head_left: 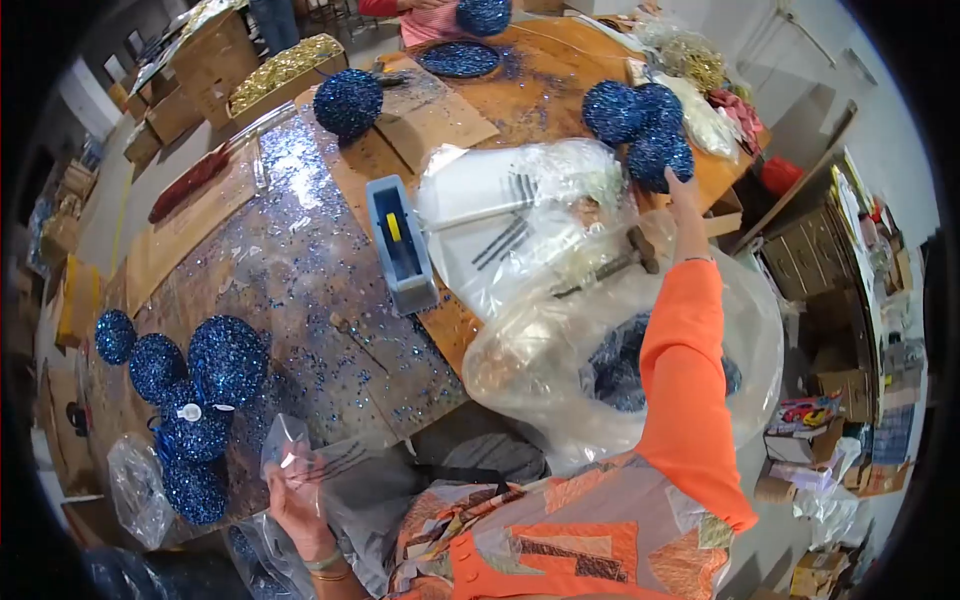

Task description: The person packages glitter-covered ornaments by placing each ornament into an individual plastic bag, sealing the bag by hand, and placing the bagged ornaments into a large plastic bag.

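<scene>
My left hand (298,510), at the lower left, is closed on a clear plastic bag (345,480) that hangs open in front of me. My right arm stretches to the far right of the table. There my right hand (682,188) grips the near side of a blue glitter ball (658,158); its far fingers are partly hidden. Two more glitter balls (612,110) sit against that one. To the left of my left hand, several glitter balls (228,358) lie clustered on the table, one bearing a small white tag (189,411).
A large plastic sack (520,350) with blue glittery things inside stands below my right arm. On the table are a stack of clear bags (480,215), a tape dispenser (400,250) and another ball (348,103). Across it, a person (425,25) handles a ball (483,15).
</scene>
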The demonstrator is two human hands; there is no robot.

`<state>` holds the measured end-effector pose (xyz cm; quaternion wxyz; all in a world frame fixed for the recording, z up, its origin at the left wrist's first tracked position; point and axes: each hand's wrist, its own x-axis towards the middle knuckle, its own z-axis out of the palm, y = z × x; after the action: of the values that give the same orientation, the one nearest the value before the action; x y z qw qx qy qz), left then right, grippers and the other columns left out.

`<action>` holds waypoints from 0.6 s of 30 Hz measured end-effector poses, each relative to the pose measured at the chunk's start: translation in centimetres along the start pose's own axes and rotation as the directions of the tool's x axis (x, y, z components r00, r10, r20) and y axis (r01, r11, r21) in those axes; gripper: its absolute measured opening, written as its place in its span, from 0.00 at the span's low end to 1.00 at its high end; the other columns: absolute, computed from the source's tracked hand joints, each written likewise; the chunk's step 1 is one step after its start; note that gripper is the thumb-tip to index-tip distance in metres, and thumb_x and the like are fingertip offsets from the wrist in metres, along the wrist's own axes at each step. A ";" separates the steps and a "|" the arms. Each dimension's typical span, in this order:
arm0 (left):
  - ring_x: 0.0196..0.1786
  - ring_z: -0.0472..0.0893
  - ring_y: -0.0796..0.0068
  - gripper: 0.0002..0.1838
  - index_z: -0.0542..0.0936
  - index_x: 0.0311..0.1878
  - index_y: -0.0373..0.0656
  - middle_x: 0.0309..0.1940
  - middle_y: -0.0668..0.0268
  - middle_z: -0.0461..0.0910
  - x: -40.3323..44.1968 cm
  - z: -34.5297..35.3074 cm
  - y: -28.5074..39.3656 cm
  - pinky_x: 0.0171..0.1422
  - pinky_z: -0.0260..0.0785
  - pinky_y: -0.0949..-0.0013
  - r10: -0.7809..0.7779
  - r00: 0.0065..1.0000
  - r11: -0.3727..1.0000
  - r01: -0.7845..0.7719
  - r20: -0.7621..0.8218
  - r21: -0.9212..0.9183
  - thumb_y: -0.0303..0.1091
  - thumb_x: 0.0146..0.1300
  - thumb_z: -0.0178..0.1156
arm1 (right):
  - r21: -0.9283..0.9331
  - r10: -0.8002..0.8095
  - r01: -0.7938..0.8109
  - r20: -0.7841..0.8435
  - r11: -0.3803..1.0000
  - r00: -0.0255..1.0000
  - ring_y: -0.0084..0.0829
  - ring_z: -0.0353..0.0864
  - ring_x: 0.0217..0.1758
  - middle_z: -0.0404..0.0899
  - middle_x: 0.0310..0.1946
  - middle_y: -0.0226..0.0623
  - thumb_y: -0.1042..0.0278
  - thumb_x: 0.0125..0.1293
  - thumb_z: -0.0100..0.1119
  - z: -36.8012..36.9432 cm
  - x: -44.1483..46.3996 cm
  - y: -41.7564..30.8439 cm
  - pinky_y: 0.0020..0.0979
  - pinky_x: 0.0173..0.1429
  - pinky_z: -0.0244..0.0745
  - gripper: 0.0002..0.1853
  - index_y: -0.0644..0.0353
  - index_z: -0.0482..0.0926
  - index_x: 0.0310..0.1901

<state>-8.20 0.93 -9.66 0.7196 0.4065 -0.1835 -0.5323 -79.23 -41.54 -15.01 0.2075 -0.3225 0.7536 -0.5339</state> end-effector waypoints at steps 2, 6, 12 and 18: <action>0.62 0.71 0.57 0.16 0.73 0.51 0.43 0.61 0.54 0.71 0.3 0.7 -0.2 0.67 0.61 0.50 -0.014 1.000 0.999 0.014 -0.004 0.049 0.42 0.66 0.54 | 0.032 -0.044 0.043 0.033 0.999 0.998 0.48 0.70 0.61 0.71 0.59 0.42 0.51 0.55 0.69 1.8 1.1 -0.3 0.55 0.47 0.73 0.39 0.50 0.61 0.67; 0.57 0.75 0.53 0.10 0.72 0.40 0.48 0.58 0.51 0.74 0.8 3.2 -1.1 0.62 0.66 0.47 -0.041 0.990 0.998 0.046 -0.135 0.032 0.41 0.63 0.59 | 0.036 -0.209 0.206 0.119 0.978 0.971 0.41 0.71 0.61 0.70 0.61 0.45 0.54 0.55 0.69 4.9 2.0 -2.2 0.42 0.52 0.72 0.42 0.56 0.60 0.69; 0.62 0.72 0.54 0.11 0.74 0.45 0.51 0.61 0.52 0.72 0.7 2.5 -1.6 0.66 0.63 0.47 -0.084 0.996 0.996 0.084 0.006 0.022 0.42 0.64 0.58 | 0.083 -0.300 0.290 0.185 0.954 0.936 0.42 0.64 0.69 0.64 0.66 0.53 0.57 0.53 0.71 8.2 0.9 -6.1 0.33 0.71 0.58 0.48 0.70 0.55 0.70; 0.62 0.72 0.52 0.09 0.71 0.41 0.50 0.60 0.51 0.72 0.1 2.1 -0.2 0.64 0.64 0.47 -0.024 0.998 0.999 0.027 0.063 -0.046 0.41 0.63 0.59 | 0.117 -0.350 0.331 0.382 0.936 0.855 0.34 0.73 0.62 0.73 0.60 0.46 0.61 0.59 0.67 8.5 -3.5 -9.3 0.30 0.65 0.65 0.31 0.68 0.71 0.61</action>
<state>-9.77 -0.06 -8.57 0.7158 0.3749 -0.1881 -0.5582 -68.75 -46.83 -9.31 0.2655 -0.5473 0.6140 -0.5030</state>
